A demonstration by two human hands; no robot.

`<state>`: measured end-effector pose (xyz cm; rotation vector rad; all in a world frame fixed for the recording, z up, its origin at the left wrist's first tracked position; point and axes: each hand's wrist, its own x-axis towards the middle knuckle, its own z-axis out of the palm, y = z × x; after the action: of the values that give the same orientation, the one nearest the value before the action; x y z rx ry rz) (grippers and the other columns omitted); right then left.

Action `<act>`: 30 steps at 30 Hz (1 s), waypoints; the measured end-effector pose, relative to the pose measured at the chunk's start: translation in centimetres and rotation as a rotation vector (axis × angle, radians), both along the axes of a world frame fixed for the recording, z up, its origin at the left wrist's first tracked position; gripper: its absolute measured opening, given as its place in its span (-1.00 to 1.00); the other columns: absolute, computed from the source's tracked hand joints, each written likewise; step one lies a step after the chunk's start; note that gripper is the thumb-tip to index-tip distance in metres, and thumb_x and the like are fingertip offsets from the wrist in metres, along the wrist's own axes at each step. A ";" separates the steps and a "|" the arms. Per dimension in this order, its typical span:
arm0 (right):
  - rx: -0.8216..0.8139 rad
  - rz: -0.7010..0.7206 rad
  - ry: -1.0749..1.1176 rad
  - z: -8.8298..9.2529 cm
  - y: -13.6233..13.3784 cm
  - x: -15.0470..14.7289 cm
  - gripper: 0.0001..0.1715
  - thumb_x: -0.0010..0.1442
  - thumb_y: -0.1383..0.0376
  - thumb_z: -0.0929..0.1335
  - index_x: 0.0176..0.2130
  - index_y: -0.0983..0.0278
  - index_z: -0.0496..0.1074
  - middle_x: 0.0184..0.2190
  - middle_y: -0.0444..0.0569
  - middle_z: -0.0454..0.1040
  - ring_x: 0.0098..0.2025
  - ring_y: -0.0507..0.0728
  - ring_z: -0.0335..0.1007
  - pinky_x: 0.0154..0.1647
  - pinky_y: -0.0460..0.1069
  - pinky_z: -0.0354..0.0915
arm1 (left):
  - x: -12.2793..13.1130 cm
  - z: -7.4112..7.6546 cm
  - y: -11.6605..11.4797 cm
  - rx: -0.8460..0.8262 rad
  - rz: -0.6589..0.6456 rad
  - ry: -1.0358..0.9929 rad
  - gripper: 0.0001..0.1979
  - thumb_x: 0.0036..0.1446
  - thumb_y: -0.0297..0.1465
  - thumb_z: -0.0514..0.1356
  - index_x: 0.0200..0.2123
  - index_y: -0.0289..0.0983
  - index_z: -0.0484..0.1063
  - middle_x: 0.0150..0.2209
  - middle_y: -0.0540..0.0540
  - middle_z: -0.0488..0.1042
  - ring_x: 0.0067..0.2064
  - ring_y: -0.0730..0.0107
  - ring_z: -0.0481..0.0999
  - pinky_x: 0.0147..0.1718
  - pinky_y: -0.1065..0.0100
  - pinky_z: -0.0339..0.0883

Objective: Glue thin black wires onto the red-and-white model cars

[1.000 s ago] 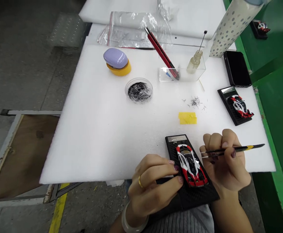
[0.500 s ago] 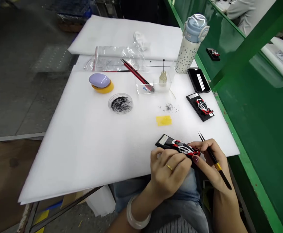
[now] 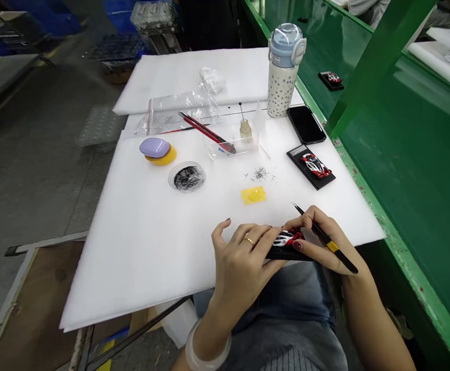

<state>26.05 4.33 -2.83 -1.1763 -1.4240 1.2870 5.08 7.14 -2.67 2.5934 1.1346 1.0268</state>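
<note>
My left fingers [image 3: 248, 232] wrap the little red-and-white car [image 3: 286, 238] on its base [image 3: 286, 254], right fingers [image 3: 298, 246] pinch tweezers [image 3: 332, 247]; plenty of black bits [image 3: 188, 178] left in the dish [image 3: 186, 163].

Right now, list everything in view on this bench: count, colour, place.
foam sheet: 1, white, bench top
model car: 1, red, white and black, on a black base, between the hands
second model car: 1, red and white, on another base, right
phone: 1, black, far right
water bottle: 1, blue and white, far right
craft knife: 1, red, tip in a clear box
dish of black fibres: 1, clear, left of centre
lilac case: 1, lilac on yellow, far left
yellow tape: 1, yellow, centre
tweezers: 1, black and yellow, in right hand
left hand: 1, on the car
right hand: 1, holding tweezers
</note>
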 end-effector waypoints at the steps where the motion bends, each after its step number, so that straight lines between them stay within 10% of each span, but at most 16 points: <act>1: 0.003 0.004 0.006 -0.1 0.0 0.0 -0.64 0.32 0.20 0.43 -0.25 0.16 0.13 -0.06 0.07 0.63 -0.15 0.14 0.53 -0.11 0.04 0.46 | 0.0 -0.1 0.0 0.005 0.001 -0.004 -0.75 0.38 -0.18 0.21 -0.05 -0.22 0.50 -0.18 -0.02 0.66 -0.19 0.25 0.61 0.18 0.02 -0.02; 30: 0.002 0.005 0.025 -0.3 0.1 0.0 -0.63 0.28 0.19 0.44 -0.25 0.16 0.13 -0.09 0.07 0.63 -0.17 0.15 0.55 -0.15 0.04 0.47 | 0.1 -0.6 -0.3 0.002 0.023 -0.026 -0.77 0.37 -0.17 0.21 -0.08 -0.18 0.50 -0.20 -0.03 0.63 -0.23 0.25 0.57 0.20 0.02 0.02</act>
<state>26.03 4.40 -3.15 -1.1523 -1.4107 1.2986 5.16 6.83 -3.27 2.5666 1.1604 1.0641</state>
